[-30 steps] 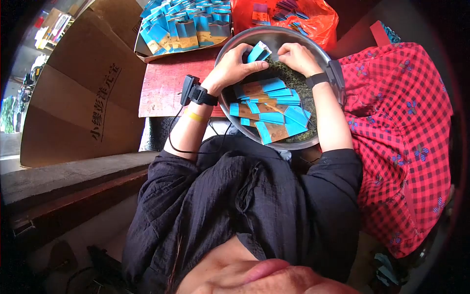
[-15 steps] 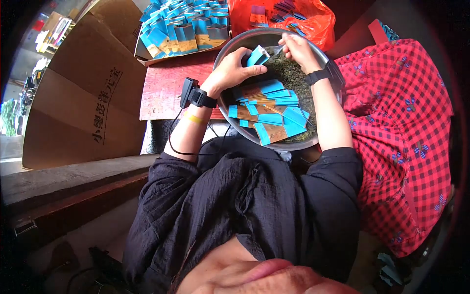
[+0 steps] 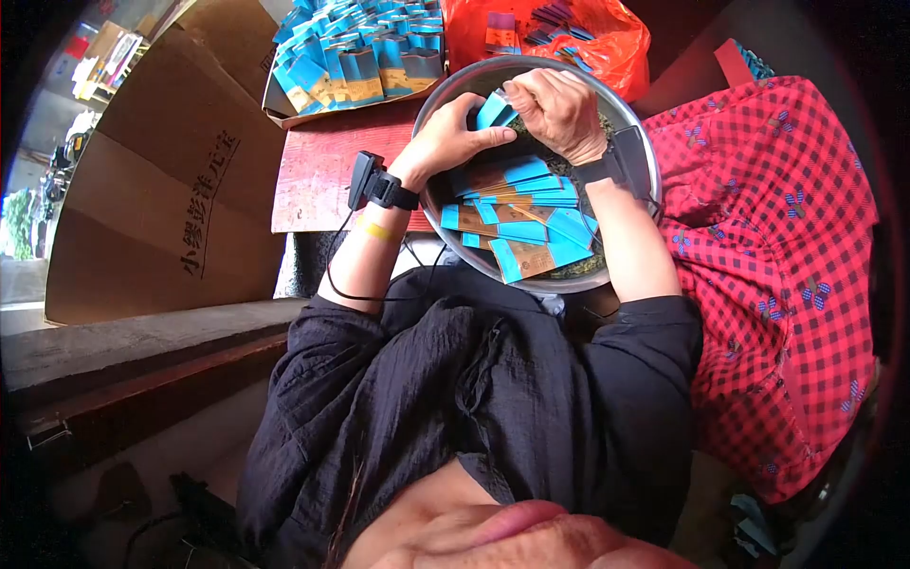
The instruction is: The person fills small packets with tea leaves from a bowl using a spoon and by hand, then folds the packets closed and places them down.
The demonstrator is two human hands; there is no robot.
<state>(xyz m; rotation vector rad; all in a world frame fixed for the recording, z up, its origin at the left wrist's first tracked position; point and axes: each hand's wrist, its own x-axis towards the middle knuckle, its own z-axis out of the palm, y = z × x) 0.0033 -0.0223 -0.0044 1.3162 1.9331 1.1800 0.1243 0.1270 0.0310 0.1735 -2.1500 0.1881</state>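
A small blue paper packet (image 3: 495, 110) is in my left hand (image 3: 451, 138), held upright between thumb and fingers, its mouth toward the right. My right hand (image 3: 561, 112) is closed, its fingertips at the packet's mouth. Its curled fingers hide most of what they hold, which looked like a small metal spoon a moment earlier. Both hands are over a round metal basin (image 3: 648, 156) with loose dark green dried leaf bits (image 3: 607, 128) in it. Several flat blue-and-brown packets (image 3: 526, 213) lie overlapping on the leaves, on the side nearer me.
A box of many standing blue packets (image 3: 360, 62) is behind to the left. Red plastic bag (image 3: 616, 43) with purple packets lies beyond the basin. A red board (image 3: 332, 185) and a large cardboard box (image 3: 180, 171) are at left; checked red cloth (image 3: 787, 266) drapes at right.
My right hand has come left from the far right side of the basin to the packet's mouth and turned over. My left hand and its packet have stayed nearly still.
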